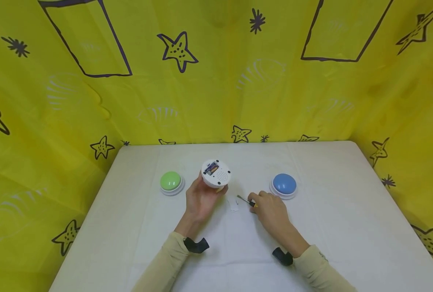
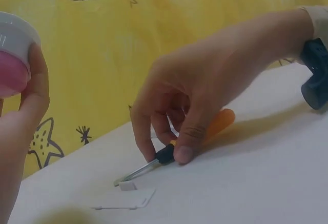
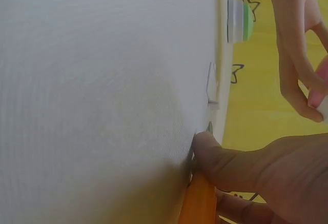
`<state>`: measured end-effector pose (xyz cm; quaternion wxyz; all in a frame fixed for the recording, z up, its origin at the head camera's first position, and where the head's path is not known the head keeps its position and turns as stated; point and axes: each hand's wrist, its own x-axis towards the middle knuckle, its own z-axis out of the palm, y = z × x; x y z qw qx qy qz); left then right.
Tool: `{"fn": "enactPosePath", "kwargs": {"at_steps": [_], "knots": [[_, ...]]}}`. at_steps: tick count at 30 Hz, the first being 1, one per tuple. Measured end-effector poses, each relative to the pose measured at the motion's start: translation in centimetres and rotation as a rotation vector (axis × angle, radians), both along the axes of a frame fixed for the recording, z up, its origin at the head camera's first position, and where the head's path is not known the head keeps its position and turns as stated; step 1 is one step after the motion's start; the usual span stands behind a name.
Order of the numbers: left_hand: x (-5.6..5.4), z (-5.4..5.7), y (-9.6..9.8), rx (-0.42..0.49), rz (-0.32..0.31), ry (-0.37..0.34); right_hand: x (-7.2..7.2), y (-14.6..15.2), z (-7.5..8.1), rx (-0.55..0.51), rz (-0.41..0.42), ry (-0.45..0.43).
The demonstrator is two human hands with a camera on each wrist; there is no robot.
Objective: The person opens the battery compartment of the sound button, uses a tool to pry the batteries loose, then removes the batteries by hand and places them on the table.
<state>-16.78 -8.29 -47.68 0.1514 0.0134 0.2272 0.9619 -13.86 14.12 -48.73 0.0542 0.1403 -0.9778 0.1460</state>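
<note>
My left hand (image 1: pixel 202 202) holds a round push button (image 1: pixel 221 167) above the table, its white underside turned up. A small battery bay (image 1: pixel 212 168) lies uncovered in that underside, beside speaker holes. The button's pink dome (image 2: pixel 11 75) faces down in the left wrist view. Between thumb and fingers, my right hand (image 1: pixel 273 211) pinches a screwdriver (image 2: pixel 165 154) at its black collar, low over the table. Its orange handle (image 3: pixel 199 202) slants up behind the thumb. The metal tip is right at a thin white battery cover (image 2: pixel 123 199) lying on the cloth.
A green push button (image 1: pixel 170 181) stands on the table at the left, and a blue one (image 1: pixel 284 184) at the right. White cloth covers the table (image 1: pixel 216 251). A yellow patterned curtain (image 1: pixel 216 93) hangs behind it and along both sides.
</note>
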Motion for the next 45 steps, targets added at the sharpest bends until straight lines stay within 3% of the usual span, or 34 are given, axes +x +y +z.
{"fn": "enactPosePath", "kwargs": {"at_steps": [6,11,22,32,39,45], "knots": [[0.5,0.3,-0.2,-0.082,-0.047,0.001,-0.1,0.3,0.0,0.02,0.023,0.0],[0.9,0.6,-0.4,-0.146,-0.114,0.022,-0.5,0.6,0.3,-0.023,0.041,-0.005],[1.9,0.8,-0.7,-0.185,-0.241,-0.009,-1.2,1.0,1.3,-0.336,0.11,0.01],[2.5,-0.6,-0.8,-0.266,-0.264,-0.064,-1.5,0.8,1.2,-0.56,0.376,0.129],[2.9,-1.6,-0.7,-0.339,-0.3,-0.055,-1.4,0.2,1.7,-0.612,0.449,0.165],[3.2,-2.2,-0.6,-0.366,-0.357,-0.017,-1.5,-0.3,2.0,-0.591,0.499,0.188]]}}
